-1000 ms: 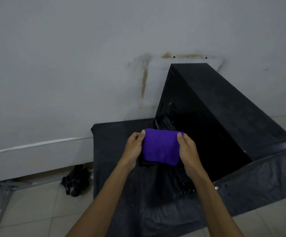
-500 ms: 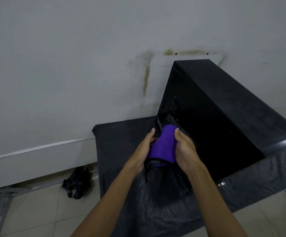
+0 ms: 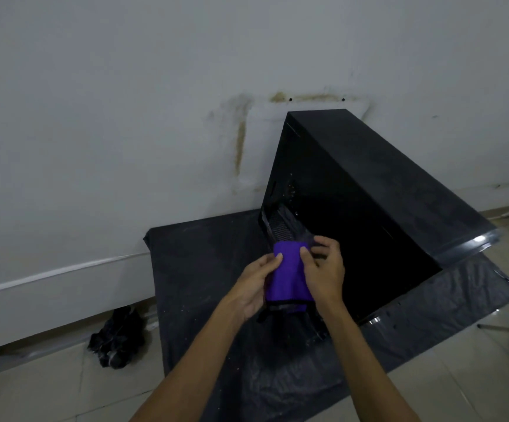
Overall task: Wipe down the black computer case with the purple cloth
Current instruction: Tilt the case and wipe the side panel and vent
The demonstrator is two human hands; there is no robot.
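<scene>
Beyond both hands, well past the fingertips, pale wall (image 3: 125,117) fills most of the shot. It has a brown stain (image 3: 240,147) straight above the left hand (image 3: 254,284). Under the forearms and out to either side of the hands is tiled floor (image 3: 49,388), light tiles.

Spread on that floor, a black plastic sheet (image 3: 204,269) lies directly beneath both hands. It reaches out left of the left hand and right of the right hand (image 3: 323,269); wrinkled, speckled with pale bits.

On the sheet stands the black computer case (image 3: 384,184), just right of and beyond the right hand. Side facing the hands is dark and looks open, inside too dark to read. Top panel dusty, glossy edge at its right end.

Well left of the left hand and lower in shot, a crumpled black bundle (image 3: 116,342) sits on the floor just off the sheet's edge.

Between the two hands is the purple cloth (image 3: 288,275), folded, held up in front of the case's lower near corner; cannot tell if it touches the case. Dark strip along the cloth's bottom edge, unclear what.

Left hand grips the cloth's left side, thumb on front, fingers behind. Right hand grips the right side, thumb on front, fingers curled round the top right edge.
</scene>
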